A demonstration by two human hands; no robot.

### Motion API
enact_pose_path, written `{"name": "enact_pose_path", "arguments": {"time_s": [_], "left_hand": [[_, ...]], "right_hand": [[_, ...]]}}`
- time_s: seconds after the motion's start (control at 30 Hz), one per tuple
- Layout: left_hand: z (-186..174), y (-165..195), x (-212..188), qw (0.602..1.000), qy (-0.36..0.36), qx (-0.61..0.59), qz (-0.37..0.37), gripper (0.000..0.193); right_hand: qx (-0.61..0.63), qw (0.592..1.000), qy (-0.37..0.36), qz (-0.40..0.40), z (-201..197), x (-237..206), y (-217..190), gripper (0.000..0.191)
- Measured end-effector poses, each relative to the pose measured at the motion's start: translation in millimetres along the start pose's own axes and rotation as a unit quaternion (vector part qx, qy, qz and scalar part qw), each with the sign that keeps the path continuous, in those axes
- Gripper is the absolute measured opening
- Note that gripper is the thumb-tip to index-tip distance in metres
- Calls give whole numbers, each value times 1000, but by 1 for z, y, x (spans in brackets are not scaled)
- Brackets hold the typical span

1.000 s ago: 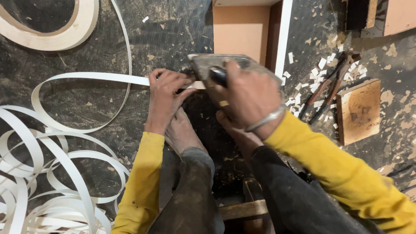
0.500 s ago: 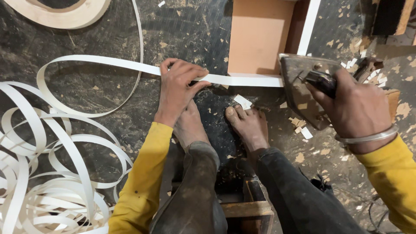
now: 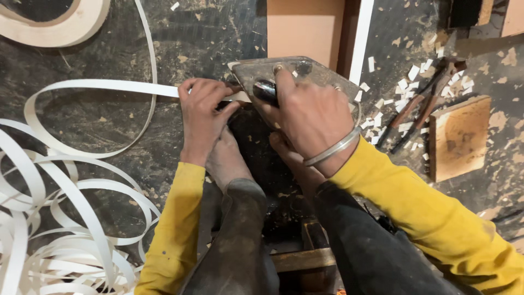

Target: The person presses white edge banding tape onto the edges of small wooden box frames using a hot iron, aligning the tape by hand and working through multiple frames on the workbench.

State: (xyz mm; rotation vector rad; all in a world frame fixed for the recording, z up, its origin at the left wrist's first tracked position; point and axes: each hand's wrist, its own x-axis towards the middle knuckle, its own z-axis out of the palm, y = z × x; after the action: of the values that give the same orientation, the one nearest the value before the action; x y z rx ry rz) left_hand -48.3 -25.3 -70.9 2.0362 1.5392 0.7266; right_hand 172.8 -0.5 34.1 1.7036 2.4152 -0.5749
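Observation:
My right hand [image 3: 308,112] grips the dark handle of a flat metal iron [image 3: 295,76], which rests on the edge of a tan board [image 3: 303,27]. Just to the left of the iron, my left hand [image 3: 202,112] presses a white edge-banding strip [image 3: 109,87] down against that board edge. The strip runs leftward from under my fingers and loops into a pile of white coils [image 3: 49,218]. Both my bare feet sit below the hands, bracing the board. A silver bangle circles my right wrist, and both sleeves are yellow.
A small square wooden block [image 3: 458,136] and pliers [image 3: 420,106] lie at the right among white strip offcuts [image 3: 404,90]. A curved white piece [image 3: 60,27] sits at the top left. The dark floor is littered with wood chips.
My right hand brought the iron from the right back left onto the board edge, close beside my left hand. My left hand stayed pressing the strip.

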Motion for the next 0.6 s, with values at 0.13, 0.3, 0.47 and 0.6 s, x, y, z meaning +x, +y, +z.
{"name": "enact_pose_path", "arguments": {"time_s": [0.13,0.3,0.47,0.6], "left_hand": [[-5,3,-1,1000,-7,-14,12,26],[-16,5,-1,999,1,6,34,24],[-4,16,16,990,-29,110,87,19],[33,37,31,968,-57,229,83,8]], "right_hand": [[0,1000,1,18,-1,-2,10,51],[-4,996,87,12,-10,-26,51,43],[-11,994,18,112,-15,-46,84,42],[-16,994,33,101,-18,-50,85,42]]}}
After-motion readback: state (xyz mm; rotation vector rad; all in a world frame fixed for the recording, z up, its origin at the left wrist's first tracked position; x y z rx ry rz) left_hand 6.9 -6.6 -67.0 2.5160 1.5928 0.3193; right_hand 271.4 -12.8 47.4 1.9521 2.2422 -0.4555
